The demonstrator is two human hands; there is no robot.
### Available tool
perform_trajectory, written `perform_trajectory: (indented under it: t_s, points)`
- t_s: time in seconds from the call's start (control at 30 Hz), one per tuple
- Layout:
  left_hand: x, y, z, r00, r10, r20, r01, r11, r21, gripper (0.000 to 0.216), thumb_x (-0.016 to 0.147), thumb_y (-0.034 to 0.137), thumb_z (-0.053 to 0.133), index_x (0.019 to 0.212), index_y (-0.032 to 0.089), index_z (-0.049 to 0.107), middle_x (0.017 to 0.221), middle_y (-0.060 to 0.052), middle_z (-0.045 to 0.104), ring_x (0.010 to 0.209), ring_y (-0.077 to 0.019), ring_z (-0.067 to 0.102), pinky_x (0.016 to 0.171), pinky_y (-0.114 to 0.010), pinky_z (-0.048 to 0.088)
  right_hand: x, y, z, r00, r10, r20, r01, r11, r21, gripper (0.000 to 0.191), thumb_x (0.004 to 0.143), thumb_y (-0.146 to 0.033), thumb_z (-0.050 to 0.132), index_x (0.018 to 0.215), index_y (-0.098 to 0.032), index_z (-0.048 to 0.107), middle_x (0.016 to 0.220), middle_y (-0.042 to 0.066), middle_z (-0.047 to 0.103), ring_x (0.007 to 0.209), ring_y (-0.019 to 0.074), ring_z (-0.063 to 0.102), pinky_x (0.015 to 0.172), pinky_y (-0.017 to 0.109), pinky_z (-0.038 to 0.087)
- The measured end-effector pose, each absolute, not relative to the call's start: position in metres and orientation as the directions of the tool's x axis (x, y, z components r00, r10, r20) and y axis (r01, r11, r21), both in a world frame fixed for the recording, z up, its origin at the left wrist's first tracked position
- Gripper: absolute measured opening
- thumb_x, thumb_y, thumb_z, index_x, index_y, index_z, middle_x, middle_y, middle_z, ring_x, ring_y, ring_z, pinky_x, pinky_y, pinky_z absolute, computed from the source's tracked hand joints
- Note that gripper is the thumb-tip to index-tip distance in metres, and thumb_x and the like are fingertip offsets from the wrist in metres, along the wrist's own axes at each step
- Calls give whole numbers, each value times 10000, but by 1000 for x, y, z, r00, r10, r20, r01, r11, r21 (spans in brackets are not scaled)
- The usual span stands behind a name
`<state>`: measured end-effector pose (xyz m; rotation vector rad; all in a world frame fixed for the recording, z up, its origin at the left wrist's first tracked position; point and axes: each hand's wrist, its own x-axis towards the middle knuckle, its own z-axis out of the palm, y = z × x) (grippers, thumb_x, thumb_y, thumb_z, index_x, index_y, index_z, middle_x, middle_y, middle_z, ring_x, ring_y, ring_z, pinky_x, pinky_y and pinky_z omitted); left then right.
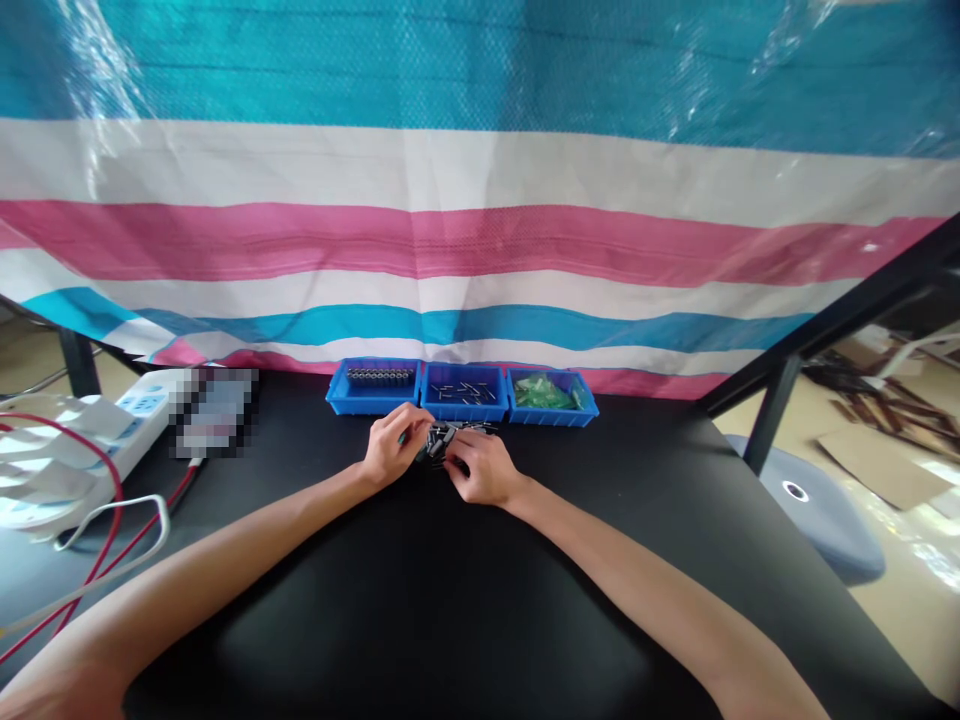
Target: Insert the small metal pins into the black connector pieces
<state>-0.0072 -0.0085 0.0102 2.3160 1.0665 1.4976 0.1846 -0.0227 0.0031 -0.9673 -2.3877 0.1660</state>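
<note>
My left hand [396,443] is closed in a pinch at the left side of a small heap of metal parts [441,440]. A bit of something greenish shows at its fingertips, too small to name. My right hand [484,468] reaches over the right side of the heap with its fingers curled down. What its fingertips hold, if anything, is hidden. Just behind the hands stand three blue bins side by side. The left bin [373,408] has rows of short metal cylinders, the middle bin [463,412] loose thin metal pins, and the right bin [553,415] green pieces.
Both forearms rest over a black table [420,600]. A white power strip [142,410], red cables [112,470] and a blurred-out device [214,410] lie at left. A striped plastic sheet [465,240] hangs behind the bins. A grey stool [817,510] stands beyond the right edge.
</note>
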Motion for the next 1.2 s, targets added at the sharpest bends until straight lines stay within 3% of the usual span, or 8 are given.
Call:
perform_trajectory:
  t_s: [0.73,0.93,1.1,1.2]
  points:
    - [-8,-9,10,233,650,723,453,-731,511,77,872,174,545,909,168,612,707,-2,532,598,-94,478,584,-217,420,183,-22,1,-681,598,423,556,798,-234,51,839,-157,564,806,-182,595,848,72,639,842,207,589,699,289,473]
    - [-8,-7,6,167,665,728,440,-711,548,95,877,183,539,938,162,609,769,-23,582,620,-96,514,597,-216,444,186,-21,-2,-523,645,557,519,759,-393,108,929,-157,450,918,-173,556,855,68,646,834,186,612,716,282,480]
    - [-8,-7,8,176,661,729,432,-718,547,102,868,159,548,957,162,598,833,-39,597,647,-100,529,602,-216,450,186,-20,-3,-414,673,613,487,732,-476,116,949,-204,469,951,-186,584,838,52,659,753,158,630,685,258,497]
    - [-8,-8,10,184,661,727,435,-718,543,102,874,164,538,959,164,594,849,-46,597,651,-103,532,612,-222,459,186,-20,-1,-360,674,645,460,730,-505,145,943,-189,474,994,-192,610,884,61,659,813,164,641,724,265,519]
